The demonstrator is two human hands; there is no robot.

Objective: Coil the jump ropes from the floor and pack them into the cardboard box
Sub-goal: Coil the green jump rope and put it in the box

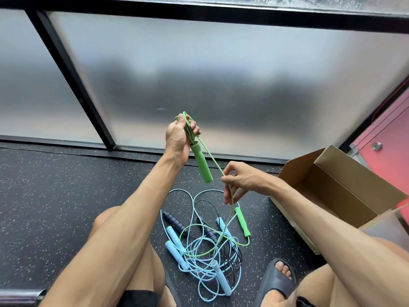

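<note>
1. Gripping several loops of a thin green plastic jump rope (pixel 213 161), the left hand (pixel 179 138) is curled tightly around them, well left of the open brown cardboard box (pixel 332 189) and above its rim; one green foam handle (pixel 201 162) hangs from that fist.
2. The right hand (pixel 241 180), between the left hand and the box, pinches the same green cord with thumb and forefinger, its other fingers loosely spread.
3. From that pinch the cord drops to the second green handle (pixel 242 221), which lies on the black speckled rubber floor (pixel 66 196) just left of the box.
4. A tangle of light blue and black jump ropes (pixel 205 251) lies on the floor, left of the box and touching the green cord.
5. A dark slide sandal (pixel 274 282) rests near the box's closest corner.
</note>
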